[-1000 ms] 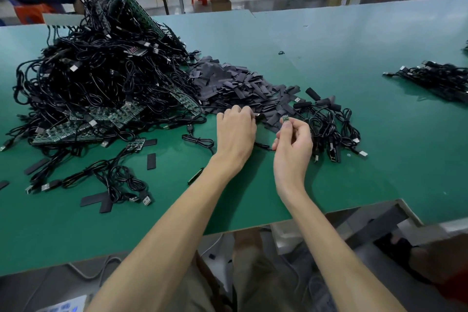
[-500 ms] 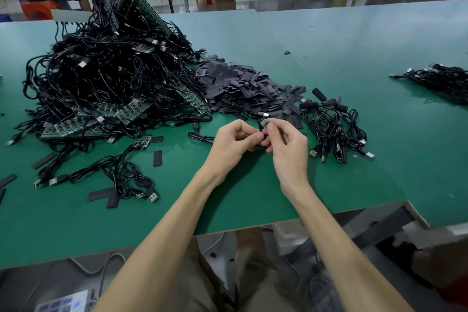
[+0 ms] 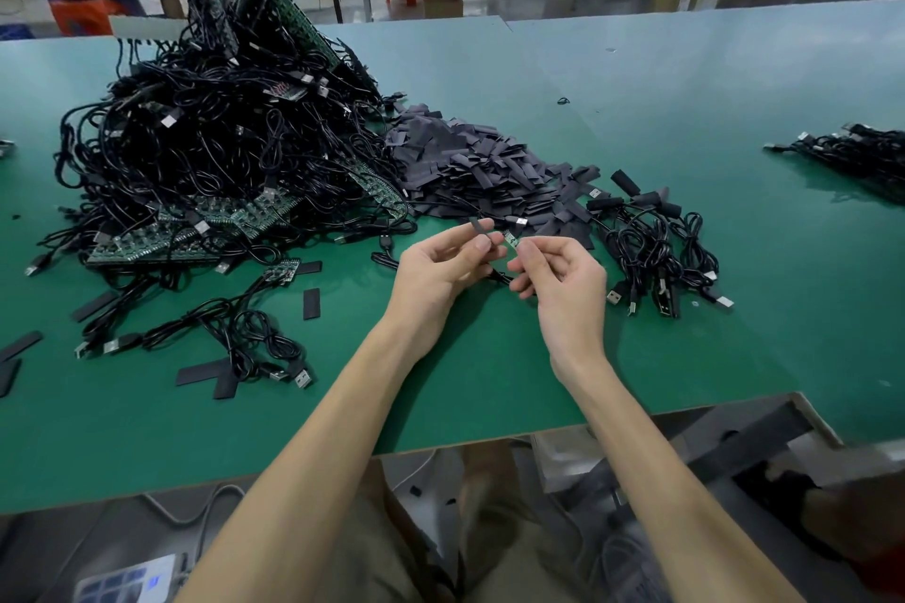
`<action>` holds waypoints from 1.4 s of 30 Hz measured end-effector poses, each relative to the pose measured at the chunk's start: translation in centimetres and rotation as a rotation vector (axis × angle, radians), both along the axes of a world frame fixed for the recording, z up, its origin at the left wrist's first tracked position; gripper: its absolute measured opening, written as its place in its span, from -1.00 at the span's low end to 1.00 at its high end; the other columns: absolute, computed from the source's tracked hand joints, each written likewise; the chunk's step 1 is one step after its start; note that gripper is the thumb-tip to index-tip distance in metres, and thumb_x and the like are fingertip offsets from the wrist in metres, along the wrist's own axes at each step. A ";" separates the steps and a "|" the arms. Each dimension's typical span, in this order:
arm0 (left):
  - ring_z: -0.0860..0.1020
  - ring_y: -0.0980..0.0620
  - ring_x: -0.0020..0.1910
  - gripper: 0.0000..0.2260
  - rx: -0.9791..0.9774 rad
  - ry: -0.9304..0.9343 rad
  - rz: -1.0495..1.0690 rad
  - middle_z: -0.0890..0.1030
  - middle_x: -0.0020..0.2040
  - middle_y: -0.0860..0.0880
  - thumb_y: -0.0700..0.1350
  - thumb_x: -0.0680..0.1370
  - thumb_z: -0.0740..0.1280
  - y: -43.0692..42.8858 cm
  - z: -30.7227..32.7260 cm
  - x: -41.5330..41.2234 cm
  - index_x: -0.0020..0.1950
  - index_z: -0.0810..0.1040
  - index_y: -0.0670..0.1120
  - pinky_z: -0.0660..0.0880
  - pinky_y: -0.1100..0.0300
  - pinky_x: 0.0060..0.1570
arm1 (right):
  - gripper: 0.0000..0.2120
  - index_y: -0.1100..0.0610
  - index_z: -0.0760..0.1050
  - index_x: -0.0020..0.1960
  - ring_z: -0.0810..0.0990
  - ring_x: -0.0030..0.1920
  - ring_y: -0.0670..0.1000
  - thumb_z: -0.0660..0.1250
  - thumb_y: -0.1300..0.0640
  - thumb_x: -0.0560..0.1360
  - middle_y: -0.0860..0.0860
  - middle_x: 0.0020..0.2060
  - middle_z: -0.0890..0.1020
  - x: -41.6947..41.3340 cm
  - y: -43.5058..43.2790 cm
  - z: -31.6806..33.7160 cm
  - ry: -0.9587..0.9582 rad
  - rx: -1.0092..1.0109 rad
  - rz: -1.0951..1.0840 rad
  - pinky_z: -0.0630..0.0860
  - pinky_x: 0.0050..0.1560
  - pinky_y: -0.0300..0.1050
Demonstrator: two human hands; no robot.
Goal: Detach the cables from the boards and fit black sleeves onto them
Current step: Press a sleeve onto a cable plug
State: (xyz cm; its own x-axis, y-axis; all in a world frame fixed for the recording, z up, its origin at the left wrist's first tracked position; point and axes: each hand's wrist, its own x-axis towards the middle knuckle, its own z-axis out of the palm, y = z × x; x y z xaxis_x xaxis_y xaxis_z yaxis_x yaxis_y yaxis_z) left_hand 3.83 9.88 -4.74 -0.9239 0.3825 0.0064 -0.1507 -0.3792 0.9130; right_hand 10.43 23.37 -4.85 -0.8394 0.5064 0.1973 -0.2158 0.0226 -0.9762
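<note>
My left hand (image 3: 440,264) pinches a flat black sleeve (image 3: 476,225) between thumb and forefinger, held upright above the green table (image 3: 685,260). My right hand (image 3: 563,274) pinches the small green end piece of a cable (image 3: 511,238), its black lead trailing down between both hands. The sleeve and the cable end sit a short gap apart. Behind my hands lies a heap of black sleeves (image 3: 470,167). To the left rises a big tangle of black cables with green boards (image 3: 220,147).
Sleeved cables (image 3: 656,240) lie bunched right of my hands. Another cable bundle (image 3: 857,152) rests at the far right. Loose cables and stray sleeves (image 3: 245,338) lie at front left. The table's front edge runs just below my wrists. A person sits at the far left.
My left hand left the sleeve heap holding a sleeve. Both hands rose off the table and drew a little apart, sleeve in left, cable end in right.
</note>
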 end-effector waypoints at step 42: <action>0.67 -0.08 0.11 -0.76 0.121 0.036 -0.075 0.68 0.18 -0.19 -0.26 0.61 0.38 -0.1 0.3 0.5 0.27 0.59 -0.23 0.60 0.14 0.03 | -0.77 0.08 0.57 0.03 0.74 -0.09 0.01 0.48 -0.05 0.53 0.02 -0.17 0.76 -0.1 -0.2 -0.1 -0.001 0.051 0.132 0.62 0.04 -0.11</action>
State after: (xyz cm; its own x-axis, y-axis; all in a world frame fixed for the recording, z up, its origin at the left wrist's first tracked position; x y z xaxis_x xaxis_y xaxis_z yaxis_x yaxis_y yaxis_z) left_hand 4.34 9.81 -4.39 -0.8913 0.4446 0.0890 -0.1510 -0.4761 0.8663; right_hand 10.38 23.13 -4.99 -0.8982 0.3811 0.2192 -0.2192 0.0439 -0.9747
